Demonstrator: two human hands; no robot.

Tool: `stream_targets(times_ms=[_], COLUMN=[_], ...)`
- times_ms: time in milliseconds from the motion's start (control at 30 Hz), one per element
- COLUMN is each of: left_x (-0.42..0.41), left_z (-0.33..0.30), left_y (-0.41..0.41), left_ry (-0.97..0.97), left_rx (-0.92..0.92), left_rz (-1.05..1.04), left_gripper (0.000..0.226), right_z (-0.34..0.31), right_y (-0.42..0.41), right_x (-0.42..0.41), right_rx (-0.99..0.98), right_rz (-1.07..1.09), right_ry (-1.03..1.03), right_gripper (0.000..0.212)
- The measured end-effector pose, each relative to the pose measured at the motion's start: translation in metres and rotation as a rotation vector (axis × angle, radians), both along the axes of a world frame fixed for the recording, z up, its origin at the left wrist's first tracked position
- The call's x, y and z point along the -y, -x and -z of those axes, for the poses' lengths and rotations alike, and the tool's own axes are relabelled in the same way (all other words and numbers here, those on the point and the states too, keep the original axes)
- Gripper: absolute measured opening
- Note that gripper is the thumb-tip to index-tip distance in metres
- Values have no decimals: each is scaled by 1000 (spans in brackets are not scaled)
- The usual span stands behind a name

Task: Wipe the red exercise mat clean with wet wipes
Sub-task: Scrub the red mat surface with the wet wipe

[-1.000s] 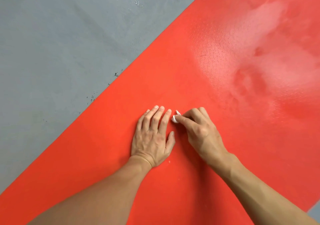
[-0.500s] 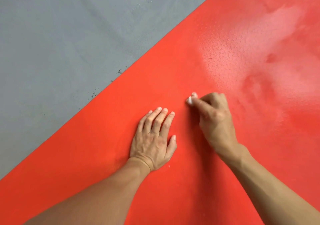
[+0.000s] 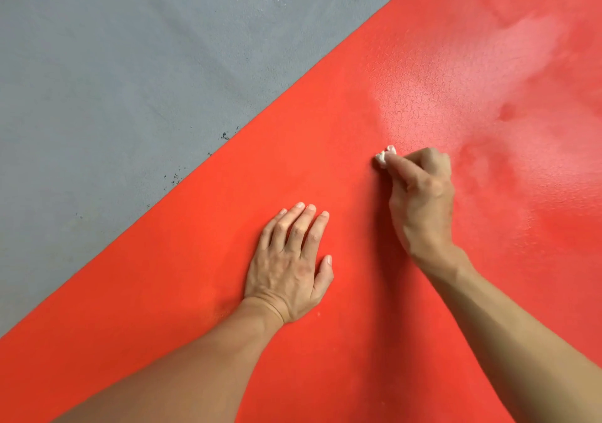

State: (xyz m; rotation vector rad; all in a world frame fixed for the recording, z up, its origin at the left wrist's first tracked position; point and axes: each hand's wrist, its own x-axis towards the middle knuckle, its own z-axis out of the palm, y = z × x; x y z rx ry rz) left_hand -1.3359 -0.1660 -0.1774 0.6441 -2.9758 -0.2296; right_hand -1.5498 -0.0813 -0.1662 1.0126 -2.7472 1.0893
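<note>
Red foam-like mat fills most of the frame, running diagonally from lower left to upper right over the grey floor. We judge it soft, light and bendy with a textured, grippy top; it will likely creep or ripple under a hard rub, so it wants pinning flat with a palm rather than grabbing at an edge. A paler, sheeny patch sits upper right, likely damp or already-wiped area. A few dark specks mark the floor just beside the mat edge, centre left.

Left hand lies flat on the mat, lower centre, fingers straight and together, holding nothing, just pressing down.

Right hand is right of centre, its grip narrow: fingers curled, pinching a small balled white wet wipe against the mat. Only a bit of the wipe shows past the fingertips. We judge it limp, moist and tiny, easy to lose or shred, so a tight fingertip pinch with downward pressure suits it.

Versus a second ago: the right hand and wipe sat touching the left fingertips, and now they are up and to the right, well apart from the left hand, at the near edge of the pale patch. Left hand hasn't shifted on the mat. The view has drifted slightly.
</note>
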Motion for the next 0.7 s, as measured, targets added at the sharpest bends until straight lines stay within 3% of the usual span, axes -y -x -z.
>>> stream_targets(times_ms=[233, 467, 600, 700], left_x=[-1, 14, 64, 72], left_z=[-1, -10, -6, 1], left_y=[0, 3, 4, 0], left_ry=[11, -50, 28, 17], left_rx=[11, -31, -23, 8], left_rz=[-5, 20, -35, -58], left_gripper=[70, 64, 74, 76], right_z=[8, 4, 2, -1], right_y=[-40, -46, -48, -63], right_x=[2, 8, 10, 16], right_rx=[26, 103, 87, 105], right_rz=[-354, -237, -216, -66], right_ry=[-4, 10, 8, 13], right_gripper=[24, 20, 20, 18])
